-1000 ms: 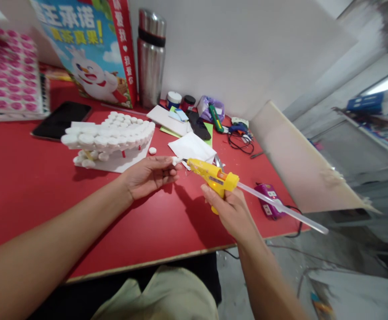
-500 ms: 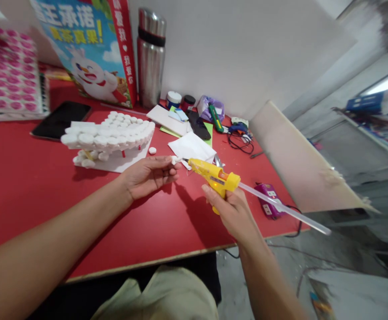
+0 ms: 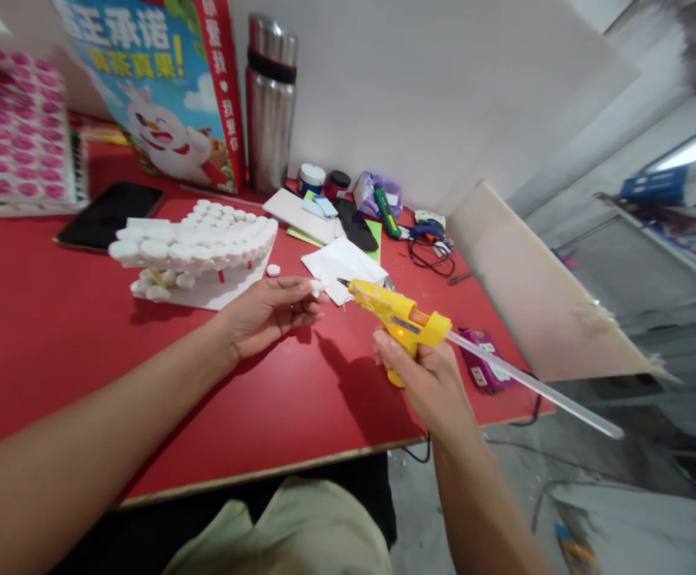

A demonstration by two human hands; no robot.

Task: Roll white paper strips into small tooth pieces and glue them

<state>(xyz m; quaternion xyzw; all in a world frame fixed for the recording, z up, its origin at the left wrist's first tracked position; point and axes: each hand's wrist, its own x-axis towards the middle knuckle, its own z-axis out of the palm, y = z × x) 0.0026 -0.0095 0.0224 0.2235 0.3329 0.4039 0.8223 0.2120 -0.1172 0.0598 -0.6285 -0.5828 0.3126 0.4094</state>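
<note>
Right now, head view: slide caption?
Left hand pinches a small white piece; right hand holds a yellow glue gun, nozzle apart from the piece, above a red table.

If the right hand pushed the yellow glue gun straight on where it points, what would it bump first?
Likely the small white piece held by the left hand: the yellow glue gun in the right hand points roughly that way, but depth is unclear.

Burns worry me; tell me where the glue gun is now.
In the head view, the yellow glue gun is right of centre in the right hand, its tip apart from the white piece in the left hand.
</note>
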